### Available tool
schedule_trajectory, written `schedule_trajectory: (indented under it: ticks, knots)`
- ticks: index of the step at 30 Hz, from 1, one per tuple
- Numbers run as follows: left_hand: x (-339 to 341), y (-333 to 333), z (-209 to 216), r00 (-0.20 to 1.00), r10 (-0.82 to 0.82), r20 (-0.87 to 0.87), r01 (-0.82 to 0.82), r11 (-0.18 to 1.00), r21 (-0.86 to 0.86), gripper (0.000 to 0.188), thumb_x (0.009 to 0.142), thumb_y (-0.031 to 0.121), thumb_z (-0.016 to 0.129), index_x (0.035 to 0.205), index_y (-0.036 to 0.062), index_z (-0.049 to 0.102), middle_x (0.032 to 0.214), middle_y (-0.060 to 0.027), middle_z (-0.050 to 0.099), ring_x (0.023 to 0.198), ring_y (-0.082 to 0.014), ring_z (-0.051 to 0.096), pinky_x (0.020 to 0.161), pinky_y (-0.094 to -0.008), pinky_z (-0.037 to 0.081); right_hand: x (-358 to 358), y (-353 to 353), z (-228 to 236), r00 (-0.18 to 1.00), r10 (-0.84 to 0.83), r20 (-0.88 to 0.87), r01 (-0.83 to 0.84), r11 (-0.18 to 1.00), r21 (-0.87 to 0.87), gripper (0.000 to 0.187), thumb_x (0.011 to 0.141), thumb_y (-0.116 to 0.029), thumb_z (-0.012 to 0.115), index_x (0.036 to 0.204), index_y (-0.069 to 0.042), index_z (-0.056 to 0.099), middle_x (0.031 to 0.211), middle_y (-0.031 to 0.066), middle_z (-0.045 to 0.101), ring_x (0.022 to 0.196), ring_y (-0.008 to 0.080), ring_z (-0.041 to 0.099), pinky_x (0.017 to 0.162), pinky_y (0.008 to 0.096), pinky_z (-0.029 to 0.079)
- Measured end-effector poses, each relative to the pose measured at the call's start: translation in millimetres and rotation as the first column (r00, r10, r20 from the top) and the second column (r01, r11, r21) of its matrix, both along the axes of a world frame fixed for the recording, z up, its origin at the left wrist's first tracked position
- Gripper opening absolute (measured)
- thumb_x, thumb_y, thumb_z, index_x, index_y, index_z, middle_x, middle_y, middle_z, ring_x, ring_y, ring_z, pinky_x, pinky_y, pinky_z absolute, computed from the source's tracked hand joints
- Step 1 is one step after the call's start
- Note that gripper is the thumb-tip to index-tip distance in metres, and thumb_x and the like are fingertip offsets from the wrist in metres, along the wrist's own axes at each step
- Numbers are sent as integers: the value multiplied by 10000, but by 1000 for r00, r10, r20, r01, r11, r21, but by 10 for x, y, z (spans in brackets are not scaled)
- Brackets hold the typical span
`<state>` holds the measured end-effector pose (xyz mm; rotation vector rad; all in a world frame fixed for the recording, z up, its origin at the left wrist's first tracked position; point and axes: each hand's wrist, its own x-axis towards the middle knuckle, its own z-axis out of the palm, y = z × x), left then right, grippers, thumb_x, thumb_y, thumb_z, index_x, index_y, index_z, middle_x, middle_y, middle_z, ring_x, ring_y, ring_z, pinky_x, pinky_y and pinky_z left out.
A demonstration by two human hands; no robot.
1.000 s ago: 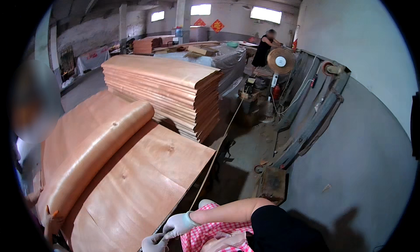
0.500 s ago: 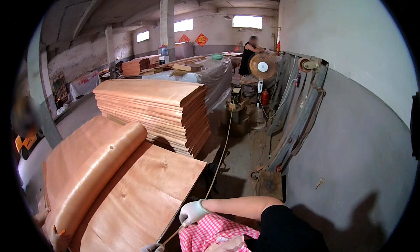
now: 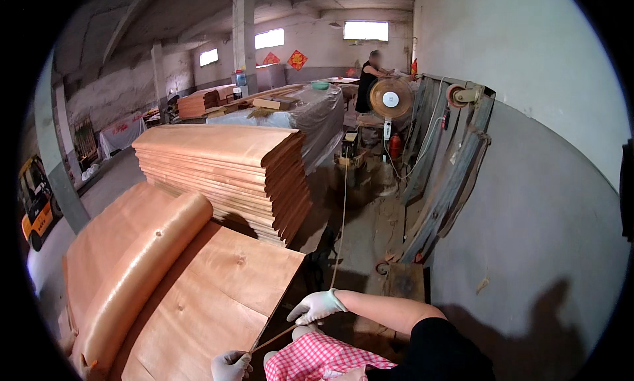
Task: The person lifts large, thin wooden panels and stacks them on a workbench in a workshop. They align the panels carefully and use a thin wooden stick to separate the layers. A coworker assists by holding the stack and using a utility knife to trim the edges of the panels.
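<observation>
My left hand (image 3: 231,366), in a pale glove, is closed on the end of a thin brown cord (image 3: 274,338) near the front edge of a wood veneer sheet (image 3: 218,282). To its right, my gloved right hand (image 3: 317,307) has its fingers curled over the same cord, which runs taut between the hands. Beyond my right hand the cord stretches away along the floor to a small dark machine (image 3: 350,143). Pink checked cloth (image 3: 323,354) covers my lap. A thick veneer roll (image 3: 145,275) lies on the sheet, with another person's hand (image 3: 88,369) at its near end.
A tall stack of folded veneer (image 3: 211,156) stands behind the roll. Metal frames (image 3: 456,176) lean along the right wall. A round fan (image 3: 391,99) and a red extinguisher (image 3: 395,146) stand ahead, near a person in black (image 3: 365,83). A yellow forklift (image 3: 38,209) is at far left.
My right hand has moved right and slightly up, lengthening the cord between my hands. My left hand has risen further into view. The head at the left edge is gone; the forklift shows.
</observation>
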<state>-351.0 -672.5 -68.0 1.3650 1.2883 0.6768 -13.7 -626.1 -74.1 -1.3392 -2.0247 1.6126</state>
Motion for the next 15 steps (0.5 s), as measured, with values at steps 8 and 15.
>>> schedule_trajectory:
  ticks: [8, 15]
  knots:
    - [92, 96, -192, 999, -3, -47, 6, 998, 68, 173, 913, 164, 622, 994, 34, 703, 634, 1, 625, 498, -48, 506, 462, -200, 394, 157, 295, -327, 993, -61, 98, 29, 952, 305, 434, 951, -338, 545, 1266, -41, 574, 1203, 119, 640, 1137, 236, 584, 991, 322, 423]
    - [157, 80, -237, 999, 14, -47, -9, 994, 105, 201, 915, 183, 628, 1034, 36, 698, 655, 11, 624, 529, -37, 512, 479, -189, 398, -340, 335, -171, 997, 73, 6, -71, 949, 306, 436, 951, -361, 529, 1221, -25, 597, 1140, 129, 661, 1035, 227, 615, 915, 333, 452]
